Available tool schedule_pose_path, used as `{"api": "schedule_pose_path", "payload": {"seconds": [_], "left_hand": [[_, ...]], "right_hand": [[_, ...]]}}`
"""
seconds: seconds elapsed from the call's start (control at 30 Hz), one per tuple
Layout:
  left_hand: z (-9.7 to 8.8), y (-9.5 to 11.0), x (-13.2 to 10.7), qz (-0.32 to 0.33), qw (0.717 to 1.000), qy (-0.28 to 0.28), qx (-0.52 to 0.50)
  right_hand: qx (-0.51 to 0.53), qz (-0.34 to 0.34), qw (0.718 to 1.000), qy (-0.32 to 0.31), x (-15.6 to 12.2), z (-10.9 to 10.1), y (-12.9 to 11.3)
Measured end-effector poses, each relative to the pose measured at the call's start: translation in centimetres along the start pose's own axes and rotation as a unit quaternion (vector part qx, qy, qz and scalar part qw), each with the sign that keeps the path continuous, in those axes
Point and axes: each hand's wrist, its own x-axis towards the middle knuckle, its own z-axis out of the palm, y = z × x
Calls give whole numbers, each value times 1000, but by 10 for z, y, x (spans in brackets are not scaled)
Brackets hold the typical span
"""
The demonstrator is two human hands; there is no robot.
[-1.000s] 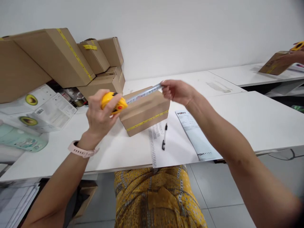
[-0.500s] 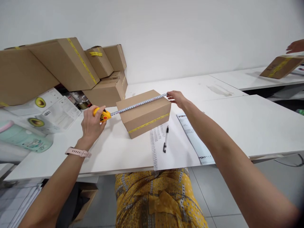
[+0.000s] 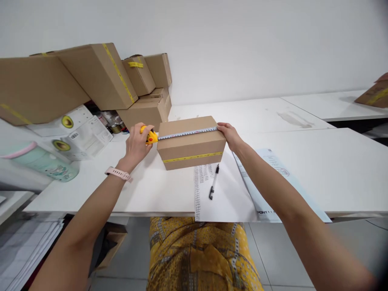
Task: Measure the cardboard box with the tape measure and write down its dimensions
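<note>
A closed cardboard box [image 3: 192,146] with yellow tape along its front stands on the white table [image 3: 139,190]. My left hand [image 3: 137,141], wearing a pink wristband, is closed round the yellow case of a tape measure [image 3: 151,136] at the box's left edge. The blade [image 3: 188,133] is pulled out and lies lengthwise across the box's top. At the right edge, my right hand [image 3: 229,134] presses the blade's end against the box; its fingertips are partly hidden. In front of the box lie printed sheets [image 3: 230,198] with a black-and-clear pen [image 3: 214,182] on them.
Cardboard boxes [image 3: 100,76] are stacked at the left against the wall, above white avocado-print cartons [image 3: 80,133]. A mint tumbler [image 3: 51,163] leans nearby. Pale blue papers [image 3: 281,182] lie under my right forearm. Another box [image 3: 376,93] sits far right, touched by another person's hand.
The blade has come down flat onto the box top, and its extended length is shorter. The tape measure case is now at the box's left edge. The view has shifted and the box looks straighter.
</note>
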Motion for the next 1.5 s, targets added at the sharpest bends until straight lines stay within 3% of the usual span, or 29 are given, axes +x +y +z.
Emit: {"api": "schedule_pose_path", "payload": {"seconds": [0.13, 0.4, 0.57, 0.73, 0.97, 1.27, 1.5], "left_hand": [[15, -2, 24, 13, 1000, 9, -19], [23, 7, 60, 42, 999, -19, -11], [28, 7, 58, 48, 999, -5, -9], [25, -8, 54, 69, 997, -11, 12], [25, -25, 39, 17, 999, -18, 30], [25, -13, 40, 44, 999, -17, 12], [26, -11, 40, 34, 999, -10, -7]], "right_hand": [[-8, -46, 999, 15, -3, -5, 0], [-18, -46, 999, -19, -9, -7, -4], [-35, -32, 999, -25, -9, -10, -6], [-44, -31, 998, -35, -5, -13, -5], [-24, -28, 999, -20, -8, -7, -5], [-4, -42, 999, -24, -4, -10, 1], [-25, -13, 999, 16, 5, -3, -4]]}}
